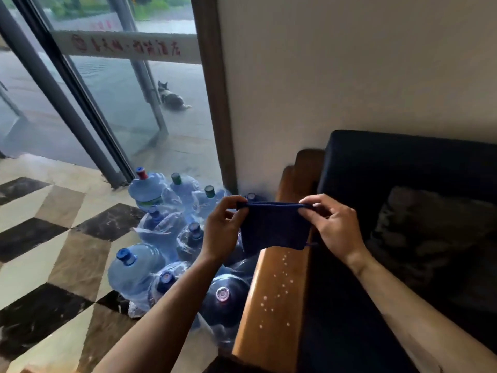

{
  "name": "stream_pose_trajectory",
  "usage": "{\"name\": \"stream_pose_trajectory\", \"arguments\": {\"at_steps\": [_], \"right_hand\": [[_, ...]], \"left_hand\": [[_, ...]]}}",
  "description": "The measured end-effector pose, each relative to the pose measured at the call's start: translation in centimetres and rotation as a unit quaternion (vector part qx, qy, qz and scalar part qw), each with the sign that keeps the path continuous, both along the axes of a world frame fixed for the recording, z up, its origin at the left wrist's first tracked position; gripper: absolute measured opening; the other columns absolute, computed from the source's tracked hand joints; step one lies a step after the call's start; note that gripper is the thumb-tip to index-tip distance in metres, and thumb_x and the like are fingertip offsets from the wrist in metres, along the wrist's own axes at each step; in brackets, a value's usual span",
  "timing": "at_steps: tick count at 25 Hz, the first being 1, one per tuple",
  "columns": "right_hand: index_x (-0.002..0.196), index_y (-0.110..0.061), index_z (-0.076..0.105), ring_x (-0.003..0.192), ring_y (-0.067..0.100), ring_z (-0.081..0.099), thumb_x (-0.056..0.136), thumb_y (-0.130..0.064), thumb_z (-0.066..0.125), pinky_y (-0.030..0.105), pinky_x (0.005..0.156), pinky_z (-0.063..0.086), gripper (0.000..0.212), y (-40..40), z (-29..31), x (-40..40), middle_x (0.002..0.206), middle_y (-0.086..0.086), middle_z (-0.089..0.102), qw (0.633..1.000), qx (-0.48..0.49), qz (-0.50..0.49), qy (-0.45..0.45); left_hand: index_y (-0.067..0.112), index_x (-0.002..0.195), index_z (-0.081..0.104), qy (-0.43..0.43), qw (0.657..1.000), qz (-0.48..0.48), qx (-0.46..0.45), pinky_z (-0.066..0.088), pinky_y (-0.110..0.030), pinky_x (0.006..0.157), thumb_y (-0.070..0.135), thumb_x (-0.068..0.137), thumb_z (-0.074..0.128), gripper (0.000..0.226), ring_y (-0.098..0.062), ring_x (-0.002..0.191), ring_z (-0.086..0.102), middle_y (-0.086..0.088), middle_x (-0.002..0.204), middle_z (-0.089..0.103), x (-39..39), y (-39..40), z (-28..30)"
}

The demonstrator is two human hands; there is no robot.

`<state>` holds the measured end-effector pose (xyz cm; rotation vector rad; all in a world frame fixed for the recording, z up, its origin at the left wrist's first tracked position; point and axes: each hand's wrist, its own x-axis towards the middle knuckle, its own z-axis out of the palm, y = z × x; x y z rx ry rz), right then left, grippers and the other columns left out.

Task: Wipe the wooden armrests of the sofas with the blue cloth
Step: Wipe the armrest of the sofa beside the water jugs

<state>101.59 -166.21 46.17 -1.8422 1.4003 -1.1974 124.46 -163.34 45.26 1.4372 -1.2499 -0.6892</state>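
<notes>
A dark blue cloth [274, 227] hangs stretched between my two hands, folded into a small rectangle. My left hand [223, 227] pinches its upper left corner and my right hand [333, 227] pinches its upper right corner. The cloth is held just above the far half of a wooden armrest [271, 300], which runs from the bottom of the view up toward the wall. White specks dot the armrest's near half. The armrest belongs to a dark sofa [403, 184] on the right.
Several large blue water jugs [139, 270] crowd the floor just left of the armrest. A dark cushion [430, 230] lies on the sofa seat. Patterned tile floor [53, 238] spreads left. Glass doors [107, 103] stand behind, with a dog [170, 96] outside.
</notes>
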Motion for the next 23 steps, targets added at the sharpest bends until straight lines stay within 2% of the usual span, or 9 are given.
{"name": "stream_pose_trajectory", "arguments": {"at_steps": [4, 8, 11, 16, 19, 23], "right_hand": [[0.091, -0.03, 0.074, 0.076, 0.0, 0.067, 0.084, -0.022, 0.076, 0.012, 0.067, 0.051, 0.012, 0.8, -0.4, -0.6, 0.081, -0.012, 0.073, 0.997, 0.026, -0.079, -0.003], [0.092, -0.033, 0.073, 0.077, 0.004, 0.067, 0.084, -0.028, 0.076, 0.023, 0.069, 0.054, 0.01, 1.1, -1.3, -1.8, 0.08, -0.013, 0.072, 0.99, 0.031, -0.136, 0.006], [0.093, -0.032, 0.073, 0.078, 0.003, 0.067, 0.085, -0.03, 0.074, 0.022, 0.07, 0.054, 0.009, 1.2, -1.9, -2.1, 0.081, -0.013, 0.072, 0.988, 0.038, -0.148, 0.013], [0.097, -0.032, 0.07, 0.08, 0.003, 0.067, 0.089, -0.03, 0.07, 0.019, 0.068, 0.053, 0.009, 1.5, -4.4, -2.7, 0.083, -0.016, 0.07, 0.986, 0.07, -0.151, 0.023], [0.1, -0.032, 0.067, 0.08, 0.004, 0.066, 0.091, -0.032, 0.067, 0.026, 0.067, 0.057, 0.009, 2.8, -8.0, -2.5, 0.085, -0.016, 0.069, 0.984, 0.12, -0.127, 0.035], [0.101, -0.032, 0.066, 0.081, 0.005, 0.066, 0.091, -0.031, 0.066, 0.028, 0.067, 0.059, 0.01, 6.9, -14.8, -1.5, 0.087, -0.013, 0.07, 0.97, 0.218, -0.099, 0.038]], "left_hand": [[0.031, 0.09, 0.063, 0.011, 0.996, -0.084, 0.009, 0.043, -0.008, 0.061, -0.001, 0.09, 0.064, 0.033, 0.004, 0.06, 0.054, 0.007, 0.085, 0.065, -0.6, -3.1, -0.7], [0.035, 0.089, 0.065, 0.027, 0.99, -0.139, 0.011, 0.045, -0.01, 0.062, -0.001, 0.089, 0.065, 0.036, 0.001, 0.063, 0.055, 0.016, 0.083, 0.066, -1.6, -5.2, -1.6], [0.04, 0.09, 0.066, 0.032, 0.987, -0.154, 0.024, 0.048, -0.017, 0.065, 0.004, 0.089, 0.066, 0.036, -0.003, 0.065, 0.058, 0.019, 0.081, 0.068, -1.8, -6.1, -2.9], [0.038, 0.093, 0.066, 0.019, 0.984, -0.165, 0.059, 0.048, -0.019, 0.067, 0.004, 0.089, 0.068, 0.033, -0.005, 0.068, 0.059, 0.005, 0.08, 0.066, -2.2, -5.5, -5.3], [0.037, 0.093, 0.066, 0.012, 0.984, -0.148, 0.099, 0.05, -0.021, 0.068, 0.006, 0.089, 0.068, 0.032, -0.007, 0.069, 0.06, 0.006, 0.079, 0.066, -2.0, -3.7, -8.1], [0.039, 0.092, 0.066, 0.016, 0.971, -0.131, 0.199, 0.051, -0.029, 0.07, 0.008, 0.089, 0.067, 0.032, -0.011, 0.072, 0.062, 0.012, 0.077, 0.066, -1.0, 1.0, -15.1]]}}
